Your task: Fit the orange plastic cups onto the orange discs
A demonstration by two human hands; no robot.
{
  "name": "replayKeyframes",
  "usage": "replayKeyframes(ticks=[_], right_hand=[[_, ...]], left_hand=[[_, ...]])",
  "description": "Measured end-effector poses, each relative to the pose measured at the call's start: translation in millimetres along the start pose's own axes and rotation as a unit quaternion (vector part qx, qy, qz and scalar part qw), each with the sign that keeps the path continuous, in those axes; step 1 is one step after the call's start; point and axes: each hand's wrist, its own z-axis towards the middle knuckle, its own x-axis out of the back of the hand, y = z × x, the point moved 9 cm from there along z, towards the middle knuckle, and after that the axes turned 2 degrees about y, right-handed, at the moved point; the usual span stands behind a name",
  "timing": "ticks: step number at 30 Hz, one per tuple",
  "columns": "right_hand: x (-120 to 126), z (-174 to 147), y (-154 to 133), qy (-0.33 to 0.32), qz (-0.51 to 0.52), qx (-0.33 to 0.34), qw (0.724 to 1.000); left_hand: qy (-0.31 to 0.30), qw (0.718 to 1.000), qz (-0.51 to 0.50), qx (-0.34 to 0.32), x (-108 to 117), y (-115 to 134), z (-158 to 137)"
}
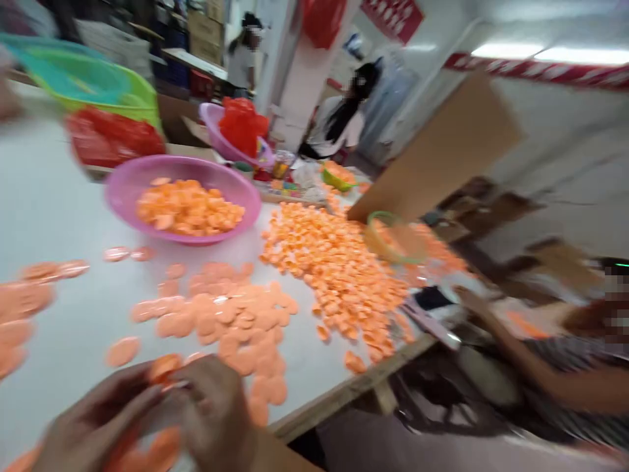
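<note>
My left hand [105,416] and my right hand [211,406] meet low in the view, over the near part of the white table. Between their fingertips is a small orange plastic piece [166,367]. The left fingers pinch its side, and the right fingers are closed against it; blur hides whether they grip a second part. Flat orange discs [211,314] lie spread just beyond my hands, with more discs [19,314] at the left. Farther back, a pink bowl [181,233] holds a heap of small orange pieces [191,206].
A big pile of small orange pieces [334,262] covers the table's right side, near its wooden edge [354,393]. Behind stand a green basin [147,98], red plastic bags [115,137] and a cardboard sheet [442,144]. A co-worker's arm [521,354] reaches in from the right.
</note>
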Motion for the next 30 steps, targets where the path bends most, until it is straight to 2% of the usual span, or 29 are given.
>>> replayKeyframes(ticks=[2, 5, 8, 14, 22, 24, 27, 30], right_hand=[[12.9, -4.4, 19.0, 0.053, 0.132, -0.097, 0.985], [15.3, -5.9, 28.0, 0.037, 0.221, -0.125, 0.966], [18.0, -6.6, 25.5, 0.020, 0.222, -0.110, 0.969], [22.1, -5.1, 21.0, 0.030, 0.190, -0.070, 0.979], [13.4, -14.3, 32.9, 0.040, 0.207, -0.121, 0.970], [9.8, -14.4, 36.2, 0.036, 0.209, -0.131, 0.968], [5.9, -6.2, 40.2, 0.000, 0.223, -0.144, 0.964], [11.2, 5.1, 50.4, -0.057, 0.248, -0.179, 0.950]], left_hand=[[-0.011, 1.000, -0.024, 0.004, 6.6, -1.9, -8.6], [-0.041, 0.998, -0.034, -0.044, 0.1, 10.1, -13.9], [-0.033, 0.996, 0.002, -0.088, -5.2, 23.5, -18.8], [-0.006, 0.993, 0.016, -0.119, -11.2, 37.6, -25.3], [0.011, 0.983, 0.049, -0.177, -20.6, 40.4, -32.6], [0.007, 0.984, 0.050, -0.170, -22.4, 34.6, -34.7], [0.003, 0.993, 0.034, -0.115, -22.9, 21.6, -29.4], [0.044, 0.998, 0.005, -0.045, -10.4, 24.6, -1.8]])
